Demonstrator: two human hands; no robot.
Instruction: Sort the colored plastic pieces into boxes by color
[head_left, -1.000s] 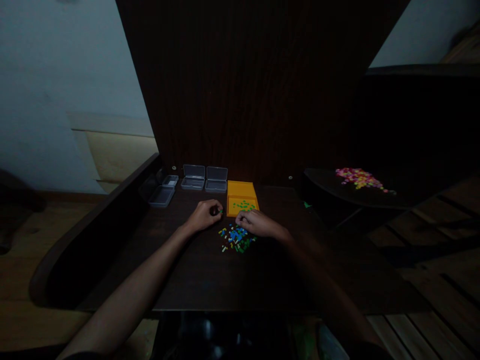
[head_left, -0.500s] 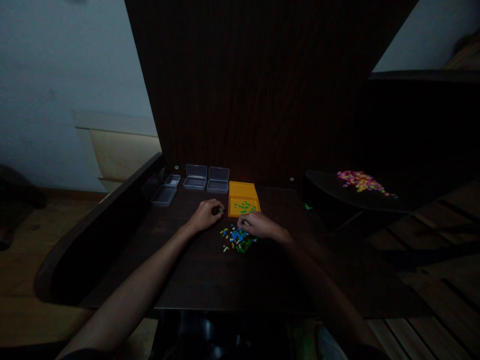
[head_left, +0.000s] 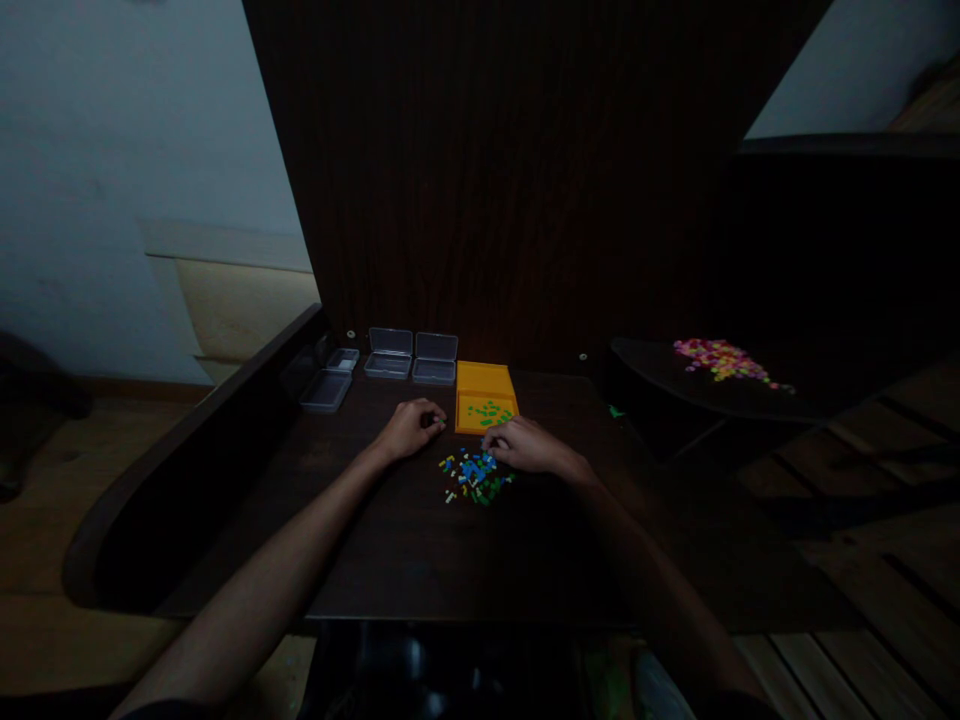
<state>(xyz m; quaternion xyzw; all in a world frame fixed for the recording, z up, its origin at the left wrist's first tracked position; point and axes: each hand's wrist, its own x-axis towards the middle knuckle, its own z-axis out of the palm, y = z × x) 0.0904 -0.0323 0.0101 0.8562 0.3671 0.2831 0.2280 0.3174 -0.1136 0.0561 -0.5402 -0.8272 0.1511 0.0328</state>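
Note:
A loose pile of small building bricks, blue, green, yellow and white, lies on the dark tabletop. My left hand rests left of the pile with its fingers curled in a pinch. A tiny green piece shows at its fingertips. My right hand is at the pile's upper right edge, thumb and fingers closed together; whatever they hold is hidden. Just beyond it stands an open yellow box, with several green bricks lying inside.
Clear plastic cases with raised lids stand left of the yellow box. Another open case sits by the left side panel. Pink and yellow pieces are heaped on the right shelf. A green scrap lies near it.
My right hand has shifted slightly right and up, toward the yellow box. My left hand stays nearly in place, its green piece now less visible.

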